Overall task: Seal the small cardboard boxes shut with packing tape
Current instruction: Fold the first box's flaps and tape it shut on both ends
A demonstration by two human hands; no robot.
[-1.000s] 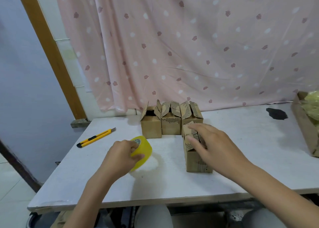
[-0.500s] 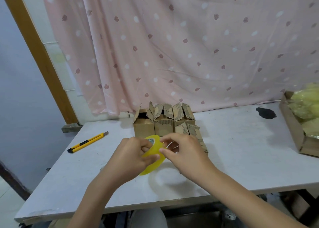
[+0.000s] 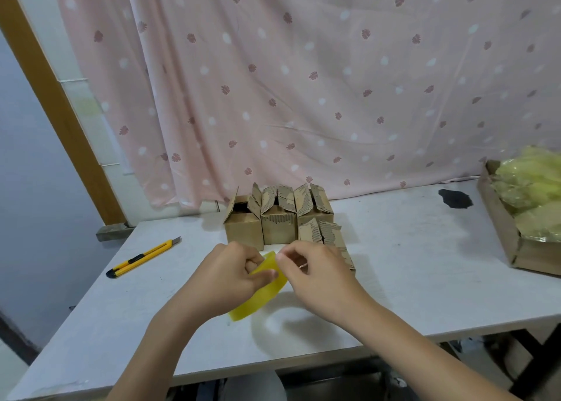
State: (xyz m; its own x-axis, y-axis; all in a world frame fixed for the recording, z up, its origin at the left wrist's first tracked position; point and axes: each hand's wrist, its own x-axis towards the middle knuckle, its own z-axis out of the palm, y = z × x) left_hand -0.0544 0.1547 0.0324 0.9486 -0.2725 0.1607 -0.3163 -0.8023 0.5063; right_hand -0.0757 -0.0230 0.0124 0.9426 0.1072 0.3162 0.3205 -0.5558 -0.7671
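The right hand (image 3: 315,274) has left the near box (image 3: 329,243), where it lay on the flaps one second ago, and has come to the tape roll (image 3: 262,288). This means, I think, that the work has passed from folding the flaps to finding the free end of the tape, so no box is sealed yet.

The left hand (image 3: 226,276) grips the roll, with its fingers curled through and around the ring. The fingers of the right hand are bent and pinch at the upper edge of the roll, probably picking at the tape end; if a strip is already free, I cannot tell. The roll is held above the bench (image 3: 409,279), between both hands, and its shadow falls on the bench just under them.

The roll is tilted: its yellow band runs from the fingers down and to the left, toward the person, and the hole of the ring seems to face to the left under the left hand.

The near box stands just beyond the right fingers, its long side running away from them, the flaps not fully flat. Three other boxes (image 3: 277,215) stand in a row beyond both hands, touching each other, flaps up. A yellow knife (image 3: 142,258) lies well to the left of the left fingers, its blade pointing away and right
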